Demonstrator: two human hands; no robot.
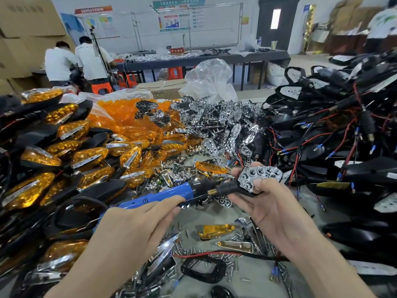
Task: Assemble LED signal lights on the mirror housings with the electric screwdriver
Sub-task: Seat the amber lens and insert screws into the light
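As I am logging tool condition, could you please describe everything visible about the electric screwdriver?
The electric screwdriver has a blue plastic-looking body with vent slots, a black nose and a brass-coloured coiled tip. It points right, slightly upward, gripped by the left hand; its tip meets the black housing held in the right hand.

A small red sign (177,50) on the far desk (214,58) reads "不合格区" in white characters, while the wall posters (179,16) are too blurred to read.
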